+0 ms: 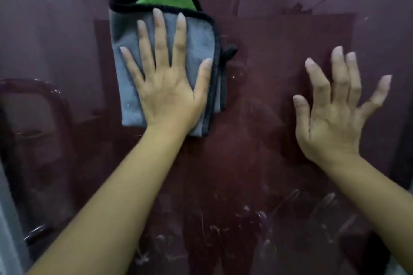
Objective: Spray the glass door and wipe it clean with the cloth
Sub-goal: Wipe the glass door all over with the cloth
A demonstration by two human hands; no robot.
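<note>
I see my left hand [166,87], fingers spread, pressing the folded cloth [125,56] flat on the glass door [257,152] at eleven o'clock; my right hand [333,114] at three o'clock, fingers spread, empty.

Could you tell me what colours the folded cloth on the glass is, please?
The cloth is grey with black edging and a green inner side; head view.

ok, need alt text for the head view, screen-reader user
A person's left hand presses a folded grey cloth with black trim and a green inner side flat against a dark glass door. The right hand, fingers spread and empty, is raised at the glass to the right. White smears mark the lower part of the glass.
</note>
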